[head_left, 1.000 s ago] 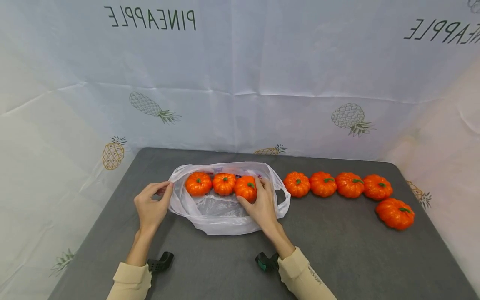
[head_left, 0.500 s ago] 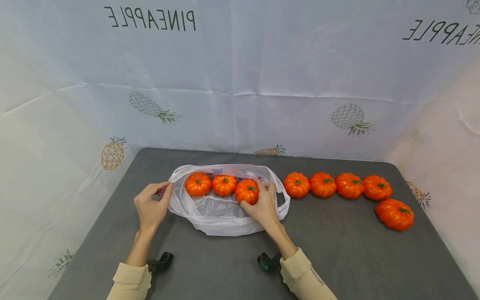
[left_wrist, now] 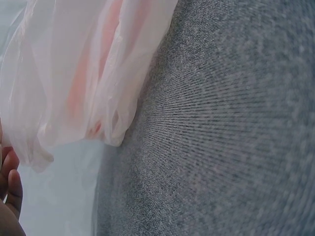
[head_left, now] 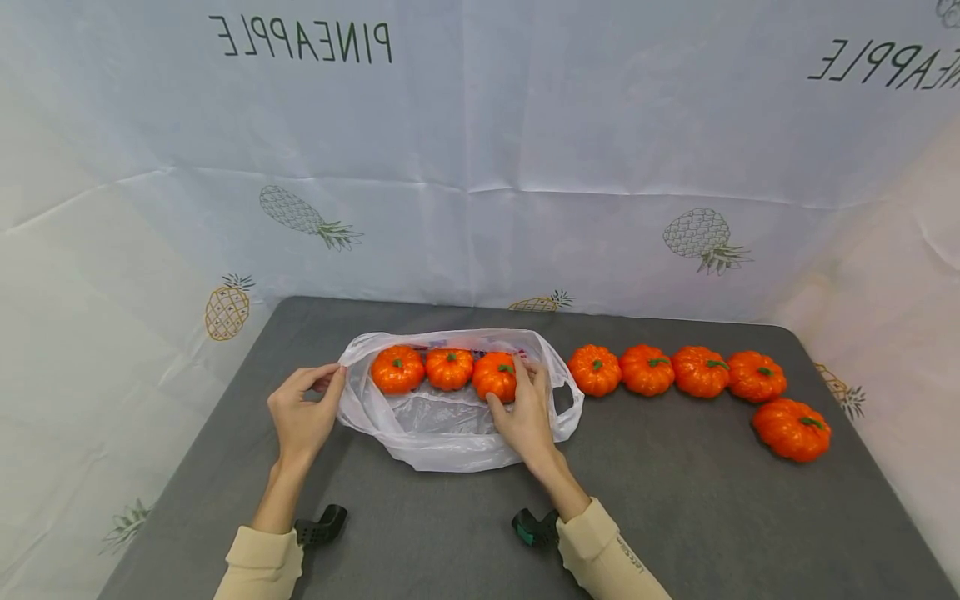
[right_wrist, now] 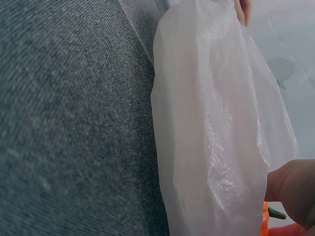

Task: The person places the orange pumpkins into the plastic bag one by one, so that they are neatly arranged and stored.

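Note:
A white plastic bag (head_left: 450,454) lies with its mouth spread wide on the grey table. Its left rim is pinched between the thumb and fingers of my left hand (head_left: 306,412). Inside, along the back, sit a left pumpkin (head_left: 397,369), a middle pumpkin (head_left: 449,369) and a right pumpkin (head_left: 494,376), all small, orange and green-stemmed. My right hand (head_left: 528,417) reaches into the bag and holds the right pumpkin, thumb in front and fingers at its far side. In the right wrist view, the bag's wall (right_wrist: 211,123) hides most of that pumpkin (right_wrist: 265,219).
Right of the bag, several more orange pumpkins (head_left: 700,372) stand in a row, the nearest beside the bag's handle (head_left: 573,408). One larger pumpkin (head_left: 792,429) lies nearer the table's right edge. A white pineapple-print cloth (head_left: 480,150) hangs behind the grey table (head_left: 675,500).
My right hand and the pumpkin in it have shifted very slightly to the right inside the bag. My left hand stays in place on the rim.

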